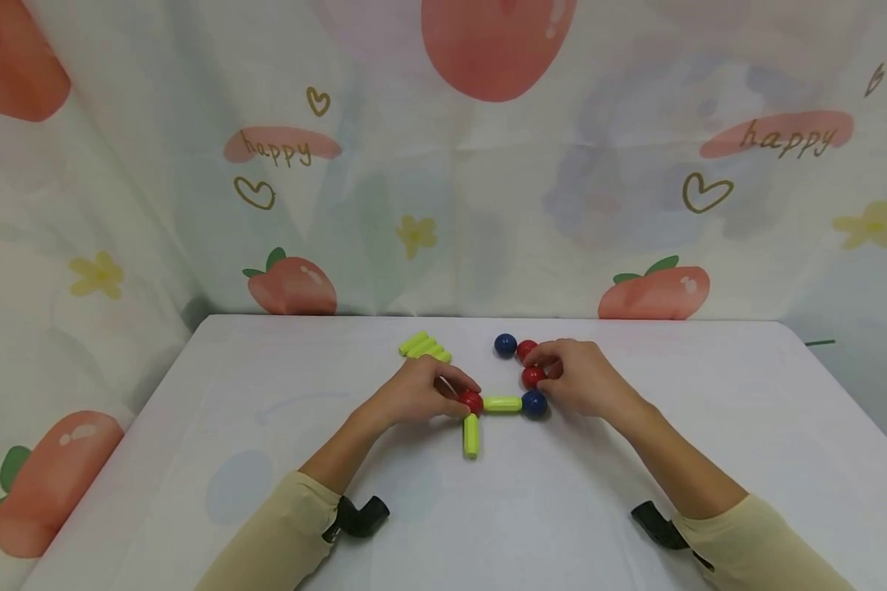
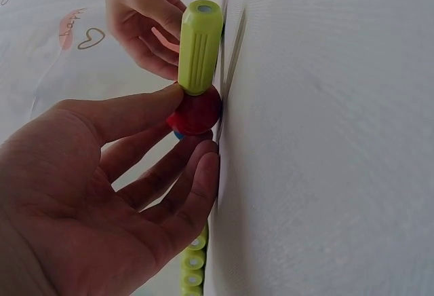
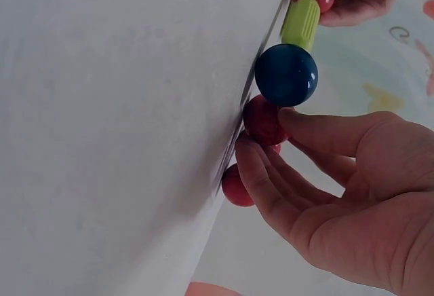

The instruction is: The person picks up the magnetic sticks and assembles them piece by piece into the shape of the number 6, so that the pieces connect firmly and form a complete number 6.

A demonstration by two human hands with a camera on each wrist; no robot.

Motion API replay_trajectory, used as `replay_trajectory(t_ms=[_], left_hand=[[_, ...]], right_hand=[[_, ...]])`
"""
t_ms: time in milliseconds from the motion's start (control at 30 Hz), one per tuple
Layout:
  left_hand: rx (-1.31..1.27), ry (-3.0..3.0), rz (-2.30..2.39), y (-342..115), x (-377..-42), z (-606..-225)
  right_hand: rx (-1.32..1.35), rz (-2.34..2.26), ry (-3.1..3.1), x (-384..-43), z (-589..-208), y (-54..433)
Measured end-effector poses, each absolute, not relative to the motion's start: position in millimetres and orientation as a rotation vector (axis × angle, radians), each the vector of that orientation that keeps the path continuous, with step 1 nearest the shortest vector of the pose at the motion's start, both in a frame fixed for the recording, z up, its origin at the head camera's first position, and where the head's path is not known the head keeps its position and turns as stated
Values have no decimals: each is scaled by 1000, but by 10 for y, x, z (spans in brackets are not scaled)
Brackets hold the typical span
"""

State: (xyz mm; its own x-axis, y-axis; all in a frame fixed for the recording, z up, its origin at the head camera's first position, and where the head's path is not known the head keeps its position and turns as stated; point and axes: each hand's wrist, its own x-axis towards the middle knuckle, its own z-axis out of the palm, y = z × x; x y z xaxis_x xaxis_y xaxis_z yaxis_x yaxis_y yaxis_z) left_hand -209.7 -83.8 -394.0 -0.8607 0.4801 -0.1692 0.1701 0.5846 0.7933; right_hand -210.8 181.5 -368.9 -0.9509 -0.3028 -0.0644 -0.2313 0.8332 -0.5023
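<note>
My left hand [image 1: 416, 391] pinches a red ball [image 2: 195, 111] between thumb and fingers. Two yellow-green rods meet at that ball: one rod [image 1: 471, 437] points toward me, the other rod [image 1: 503, 405] runs right to a blue ball [image 1: 535, 404]. Just behind the blue ball, my right hand [image 1: 580, 379] holds a second red ball [image 3: 263, 119] between thumb and fingertips. In the right wrist view, this red ball sits close against the blue one; whether they touch, I cannot tell. Another red ball [image 1: 527, 350] lies farther back, by the right fingertips.
Several more yellow-green rods [image 1: 423, 345] lie side by side behind my left hand. A second blue ball [image 1: 506, 345] rests at the back, left of the red ball there. The white table [image 1: 562, 517] ends at a printed curtain [image 1: 473, 205].
</note>
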Motion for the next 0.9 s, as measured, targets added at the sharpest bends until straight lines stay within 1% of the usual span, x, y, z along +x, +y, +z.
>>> replay_trajectory(t_ms=[900], left_hand=[[500, 2455, 1154, -840, -2099, -3933]], right_hand=[[-356, -839, 2851, -2061, -3694, 1968]])
